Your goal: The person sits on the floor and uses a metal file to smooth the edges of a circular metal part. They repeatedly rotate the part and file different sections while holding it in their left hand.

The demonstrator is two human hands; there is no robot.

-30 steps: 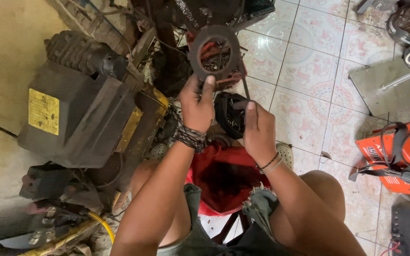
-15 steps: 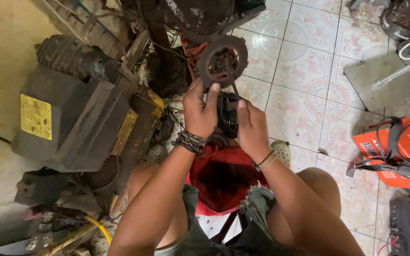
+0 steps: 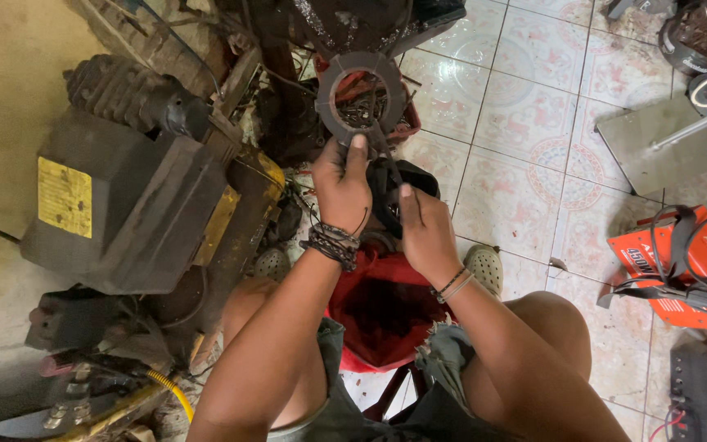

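Starting at the left edge of the tiled floor (image 3: 533, 123): there's a big boxy dark grey machine with a yellow label (image 3: 124, 213) sitting there, with a black ribbed rubber cylinder (image 3: 120, 90) on top of it and a tangle of greasy parts plus a yellow hose (image 3: 169, 389) down toward the bottom-left corner

Middle of the shot is where the work is. The left hand (image 3: 341, 184) is curled closed around the lower rim of a flat dark grey metal ring with a large round hole (image 3: 362, 94), thumb pressed up against the ring's bottom edge, holding it upright above a red crate of rusty scrap bits (image 3: 370, 115). Braided dark bracelets (image 3: 333, 244) sit on that wrist

Right beside it, the right hand (image 3: 423, 233) is loosely closed, fingers wrapped over a black rounded part (image 3: 390, 192) that sits between the two hands, just below the ring. How tight the grip is I can't tell, the fingers hide most of it. Thin bands (image 3: 452, 285) on that wrist. Under both hands is a red plastic stool (image 3: 378, 315) between the person's knees, and a pale green clog (image 3: 484, 268) shows just right of it

Further right, a bare grey metal plate (image 3: 656, 143) lies on the tiles, and near the right edge there's an orange boxy welder with black cables draped on it (image 3: 681, 266)
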